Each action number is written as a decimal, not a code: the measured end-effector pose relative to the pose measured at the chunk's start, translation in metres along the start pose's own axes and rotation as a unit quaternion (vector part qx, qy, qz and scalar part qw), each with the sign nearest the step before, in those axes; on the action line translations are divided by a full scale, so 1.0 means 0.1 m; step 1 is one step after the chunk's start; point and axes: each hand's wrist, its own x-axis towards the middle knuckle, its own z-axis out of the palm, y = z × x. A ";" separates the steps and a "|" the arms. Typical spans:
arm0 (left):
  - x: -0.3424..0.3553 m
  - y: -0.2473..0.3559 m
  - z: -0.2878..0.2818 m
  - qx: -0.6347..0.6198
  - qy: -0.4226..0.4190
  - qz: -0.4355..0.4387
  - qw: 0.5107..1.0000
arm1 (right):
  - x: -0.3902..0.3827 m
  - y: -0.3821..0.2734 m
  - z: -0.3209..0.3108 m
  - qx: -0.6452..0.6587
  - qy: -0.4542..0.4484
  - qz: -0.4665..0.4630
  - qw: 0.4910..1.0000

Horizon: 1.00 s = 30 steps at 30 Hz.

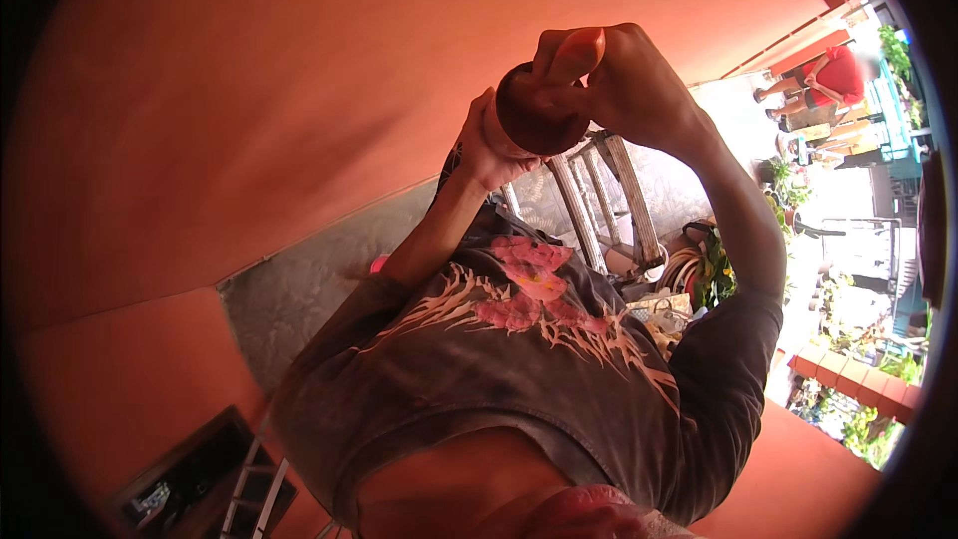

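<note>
My left hand [479, 145] grips a round reddish cup or pot [507, 128] by its side and base, holding it up near the middle of the view with its dark inside showing. My right hand [629, 90] is closed, its bent fingers at and inside the cup's mouth; whether they pinch anything there I cannot make out. Beyond the cup stands a worn wooden ladder or frame [574, 200], partly hidden by my hands and dark printed shirt.
Orange walls and surfaces surround me. A coiled hose [684, 269] and plants lie at right. A metal ladder [249, 489] is at lower left. In the bright area at upper right, a person in a red top [833, 75] stands among plants.
</note>
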 end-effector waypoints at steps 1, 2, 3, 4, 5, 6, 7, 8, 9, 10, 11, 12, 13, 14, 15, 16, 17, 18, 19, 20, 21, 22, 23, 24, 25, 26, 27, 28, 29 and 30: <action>-0.01 0.00 0.05 -0.004 0.019 0.014 1.000 | 0.01 -0.03 0.02 -0.025 0.008 -0.010 1.000; -0.03 0.00 0.10 -0.007 0.037 0.029 0.999 | 0.00 -0.07 0.05 -0.049 0.017 -0.019 0.998; -0.05 0.00 0.08 -0.009 0.037 0.033 0.999 | 0.00 -0.10 0.07 -0.073 0.026 -0.029 0.997; -0.06 0.01 0.08 -0.012 0.037 0.035 0.999 | 0.00 -0.10 0.09 -0.091 0.023 -0.025 0.995; -0.06 0.02 -0.01 -0.013 0.018 0.028 0.999 | -0.01 -0.09 0.11 -0.109 0.019 -0.021 0.994; -0.06 0.04 -0.08 -0.014 -0.001 0.021 1.000 | -0.02 -0.09 0.14 -0.126 0.016 -0.018 0.992; -0.05 0.05 -0.11 -0.019 -0.018 0.018 0.999 | -0.01 -0.08 0.16 -0.147 0.023 -0.010 0.989; -0.04 0.07 -0.14 -0.024 -0.034 0.015 0.999 | 0.00 -0.09 0.18 -0.168 0.030 -0.002 0.985; -0.03 0.08 -0.16 -0.028 -0.051 0.013 0.998 | 0.00 -0.09 0.20 -0.188 0.038 0.007 0.981; -0.04 0.08 -0.14 -0.025 -0.028 0.018 0.999 | 0.01 -0.08 0.20 -0.195 0.033 0.007 0.980; -0.07 0.06 -0.11 -0.023 -0.004 0.024 0.999 | 0.01 -0.08 0.21 -0.203 0.029 0.007 0.979; -0.08 0.05 -0.07 -0.020 0.019 0.029 0.999 | 0.01 -0.08 0.21 -0.210 0.025 0.007 0.977; -0.08 0.04 -0.03 -0.016 0.039 0.032 0.999 | 0.01 -0.12 0.20 -0.215 0.039 0.016 0.976; -0.09 0.04 0.01 -0.011 0.059 0.035 0.998 | 0.00 -0.17 0.19 -0.219 0.054 0.025 0.974; -0.08 0.04 0.03 -0.008 0.079 0.037 0.996 | 0.00 -0.20 0.18 -0.224 0.069 0.035 0.972; -0.08 0.04 0.03 -0.005 0.066 0.034 0.997 | 0.00 -0.16 0.15 -0.195 0.047 0.038 0.979; -0.07 0.04 0.01 -0.002 0.053 0.030 0.998 | 0.02 -0.07 0.10 -0.166 0.024 0.042 0.985; -0.06 0.05 0.00 0.000 0.039 0.026 0.999 | 0.02 -0.02 0.07 -0.137 0.002 0.047 0.990; -0.06 0.04 0.00 -0.002 0.045 0.026 0.999 | 0.01 -0.02 0.06 -0.121 0.019 0.038 0.992; -0.07 0.04 0.01 -0.005 0.050 0.024 0.998 | 0.00 -0.03 0.04 -0.106 0.037 0.029 0.993; -0.07 0.03 0.02 -0.008 0.055 0.023 0.998 | 0.00 -0.05 0.01 -0.091 0.055 0.021 0.994; -0.08 0.03 0.03 -0.002 0.053 0.024 0.998 | -0.01 -0.07 -0.03 -0.109 0.056 0.035 0.992; -0.10 0.03 0.05 0.003 0.050 0.025 0.998 | 0.00 -0.12 -0.06 -0.109 0.067 0.045 0.991; -0.11 0.02 0.06 0.008 0.048 0.026 0.998 | 0.00 -0.17 -0.10 -0.108 0.077 0.055 0.990; -0.12 0.01 0.07 0.006 0.059 0.023 0.998 | -0.01 -0.20 -0.12 -0.109 0.089 0.068 0.988; -0.12 0.00 0.08 0.004 0.070 0.021 0.997 | -0.02 -0.19 -0.13 -0.075 0.100 0.064 0.990; -0.13 0.00 0.09 0.001 0.081 0.019 0.997 | -0.02 -0.19 -0.13 -0.082 0.097 0.068 0.990; -0.13 -0.01 0.11 0.002 0.082 0.010 0.997 | -0.03 -0.19 -0.12 -0.090 0.094 0.071 0.989; -0.13 -0.01 0.12 0.003 0.083 0.001 0.997 | -0.04 -0.19 -0.12 -0.097 0.090 0.075 0.988; -0.14 -0.01 0.12 0.003 0.083 -0.007 0.996 | -0.04 -0.20 -0.12 -0.128 0.073 0.070 0.987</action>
